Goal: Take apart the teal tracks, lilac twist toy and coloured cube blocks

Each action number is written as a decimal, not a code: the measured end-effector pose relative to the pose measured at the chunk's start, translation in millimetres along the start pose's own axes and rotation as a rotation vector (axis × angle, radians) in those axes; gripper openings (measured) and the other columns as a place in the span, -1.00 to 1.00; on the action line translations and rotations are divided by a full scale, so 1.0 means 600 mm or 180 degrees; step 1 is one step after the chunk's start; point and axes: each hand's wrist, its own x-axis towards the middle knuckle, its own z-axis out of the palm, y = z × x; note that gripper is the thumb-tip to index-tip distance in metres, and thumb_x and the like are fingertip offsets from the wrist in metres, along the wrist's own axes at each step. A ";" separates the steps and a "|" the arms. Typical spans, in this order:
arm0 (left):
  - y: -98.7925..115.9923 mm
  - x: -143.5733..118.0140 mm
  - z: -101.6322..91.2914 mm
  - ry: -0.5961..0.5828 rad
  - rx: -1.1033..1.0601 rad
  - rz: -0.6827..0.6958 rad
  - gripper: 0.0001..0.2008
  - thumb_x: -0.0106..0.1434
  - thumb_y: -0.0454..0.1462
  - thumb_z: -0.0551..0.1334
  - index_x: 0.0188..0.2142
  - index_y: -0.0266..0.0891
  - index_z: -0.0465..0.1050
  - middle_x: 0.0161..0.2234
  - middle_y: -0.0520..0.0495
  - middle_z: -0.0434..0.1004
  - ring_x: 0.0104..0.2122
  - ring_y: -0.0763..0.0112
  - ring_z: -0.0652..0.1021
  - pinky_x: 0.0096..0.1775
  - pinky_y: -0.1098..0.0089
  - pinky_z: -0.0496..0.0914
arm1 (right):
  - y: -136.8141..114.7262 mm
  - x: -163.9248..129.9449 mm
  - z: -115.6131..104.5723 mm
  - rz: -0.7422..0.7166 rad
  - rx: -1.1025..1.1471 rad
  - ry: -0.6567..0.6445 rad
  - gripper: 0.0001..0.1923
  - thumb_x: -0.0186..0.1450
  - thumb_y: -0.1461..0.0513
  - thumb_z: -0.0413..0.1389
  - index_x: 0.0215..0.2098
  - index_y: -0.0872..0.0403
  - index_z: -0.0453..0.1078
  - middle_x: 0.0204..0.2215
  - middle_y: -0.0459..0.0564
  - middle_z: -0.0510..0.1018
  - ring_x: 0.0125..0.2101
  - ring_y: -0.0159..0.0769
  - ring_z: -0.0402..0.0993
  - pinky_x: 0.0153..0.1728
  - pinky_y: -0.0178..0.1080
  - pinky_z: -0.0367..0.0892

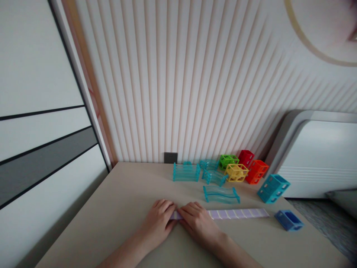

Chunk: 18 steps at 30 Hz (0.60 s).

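A long pale lilac strip of square segments lies flat across the beige table. My left hand and my right hand rest side by side on the strip's left end, fingers pressing down on it and hiding that end. Just behind the strip lies a wavy clear teal track piece. A small dark blue open block sits past the strip's right end.
At the back stand more teal track pieces, then green, yellow, red, orange and teal lattice blocks. A ribbed wall with a dark socket rises behind. A white appliance stands right.
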 end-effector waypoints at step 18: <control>-0.015 -0.005 -0.032 0.0656 0.0388 0.0704 -0.86 0.41 -0.26 0.10 -0.08 -0.23 0.34 -0.24 -0.12 0.51 -0.28 0.19 0.55 -0.22 0.21 0.46 | -0.007 -0.019 -0.084 -0.0073 -0.1332 0.0636 -0.65 0.40 0.31 0.10 0.15 0.06 0.35 -0.13 0.04 0.62 -0.19 -0.18 0.55 -0.08 -0.10 0.34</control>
